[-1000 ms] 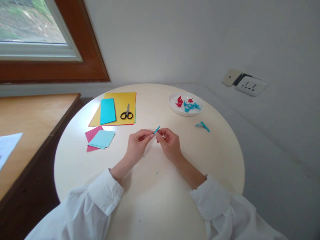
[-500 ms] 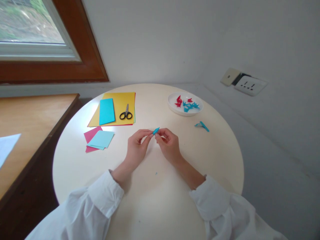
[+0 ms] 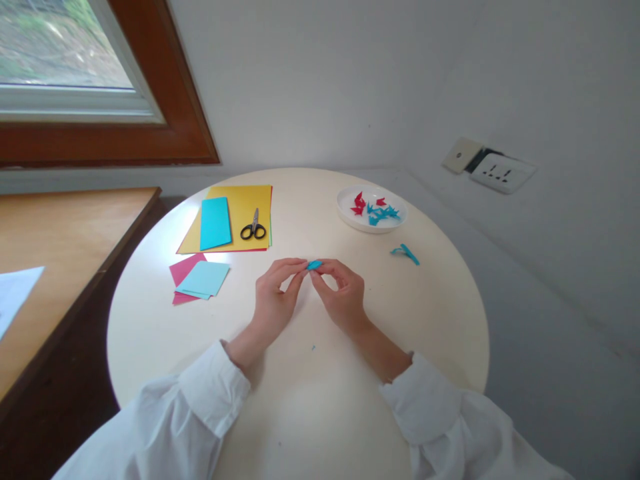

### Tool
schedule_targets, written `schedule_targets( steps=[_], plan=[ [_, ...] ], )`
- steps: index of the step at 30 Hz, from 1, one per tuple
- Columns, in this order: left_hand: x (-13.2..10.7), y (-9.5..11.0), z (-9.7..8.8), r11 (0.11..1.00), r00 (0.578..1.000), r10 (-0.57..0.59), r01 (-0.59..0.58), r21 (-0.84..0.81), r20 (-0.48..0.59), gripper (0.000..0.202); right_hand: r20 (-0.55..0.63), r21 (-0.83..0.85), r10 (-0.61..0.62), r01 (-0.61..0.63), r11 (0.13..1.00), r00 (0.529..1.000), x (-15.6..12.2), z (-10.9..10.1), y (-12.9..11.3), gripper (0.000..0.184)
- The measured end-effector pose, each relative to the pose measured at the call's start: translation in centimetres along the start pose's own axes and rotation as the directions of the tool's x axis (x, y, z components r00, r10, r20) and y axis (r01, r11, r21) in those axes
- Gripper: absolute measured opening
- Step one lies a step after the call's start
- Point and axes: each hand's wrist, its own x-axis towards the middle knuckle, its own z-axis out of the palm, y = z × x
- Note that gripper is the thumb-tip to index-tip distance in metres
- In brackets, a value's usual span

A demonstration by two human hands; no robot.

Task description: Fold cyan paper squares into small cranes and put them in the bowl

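A small piece of folded blue paper point(image 3: 315, 265) is pinched between my two hands above the middle of the table. My left hand point(image 3: 276, 288) grips its left end with thumb and forefinger. On the other side my right hand point(image 3: 343, 292) holds its right end the same way. Fingertips cover part of the folds. Several small red and blue folded paper figures point(image 3: 383, 214) lie in a white dish point(image 3: 345, 217) behind my right hand. Nearer, on the table to the right, are blue paper strips point(image 3: 407, 254).
Scissors point(image 3: 254, 230) and a blue paper rectangle point(image 3: 215, 223) lie on yellow sheets point(image 3: 243, 195) at the back left. Light blue squares point(image 3: 205, 279) overlap pink ones point(image 3: 187, 269) at the left. The round white table point(image 3: 320, 407) stands against the wall; a wooden desk point(image 3: 75, 233) is beside it.
The folded blue paper has turned from a slanted, upward-pointing position to a flatter one. My right hand has shifted slightly to the right; both hands still pinch the paper.
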Motion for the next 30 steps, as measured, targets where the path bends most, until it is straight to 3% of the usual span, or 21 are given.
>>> schedule_targets(
  steps=[4, 10, 21, 30],
  plan=[
    [-0.06, 0.02, 0.0, 1.0, 1.0, 0.008, -0.008, 0.027, 0.016, 0.015, 0.004, -0.034, -0.062, 0.062, 0.997, 0.998, 0.07, -0.05, -0.25, 0.003],
    [-0.21, 0.0, -0.03, 0.999, 0.998, -0.034, 0.034, 0.007, 0.046, 0.016, 0.0, -0.043, -0.053, 0.053, 0.998, 0.999, 0.02, 0.05, -0.36, 0.004],
    [-0.09, -0.01, 0.12, 0.996, 0.999, 0.031, -0.032, 0.084, 0.008, 0.014, -0.015, -0.116, -0.129, 0.127, 0.985, 0.992, 0.19, -0.01, -0.43, 0.005],
    [-0.08, -0.43, 0.25, 0.991, 1.0, 0.012, -0.013, 0.134, 0.009, 0.014, -0.019, -0.13, -0.133, 0.13, 0.983, 0.991, 0.24, 0.12, -0.54, 0.006]
  ],
)
